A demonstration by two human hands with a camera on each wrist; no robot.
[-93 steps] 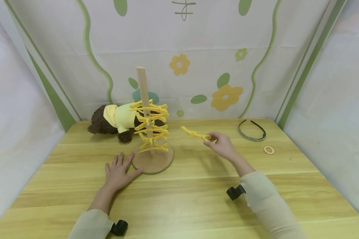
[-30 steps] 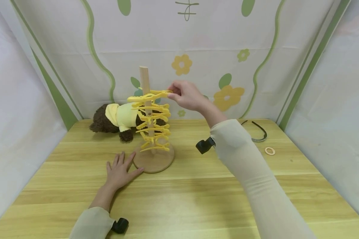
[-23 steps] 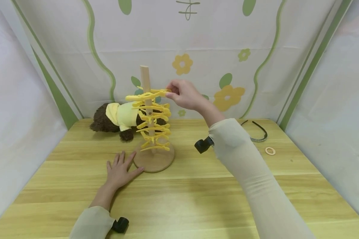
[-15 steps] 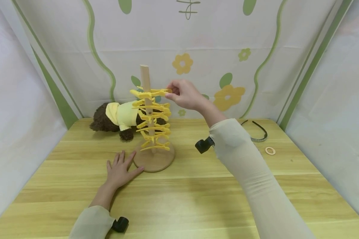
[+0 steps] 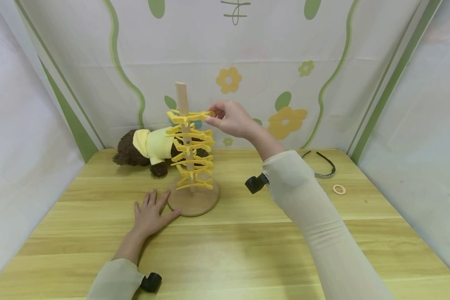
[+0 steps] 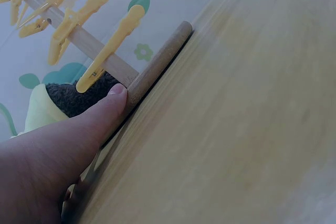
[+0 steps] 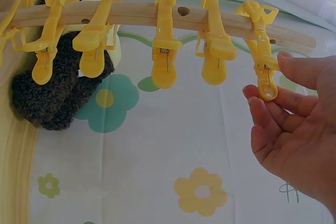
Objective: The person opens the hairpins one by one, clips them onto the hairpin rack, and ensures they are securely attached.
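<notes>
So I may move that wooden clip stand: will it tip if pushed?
Probably top-heavy: the tall post carries the yellow clips high up. The wide round base should resist light nudges. The left hand bracing the base hints it shifts easily.

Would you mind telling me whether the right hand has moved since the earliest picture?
Yes. The right hand has risen from low over the table to the top clip on the post.
</notes>
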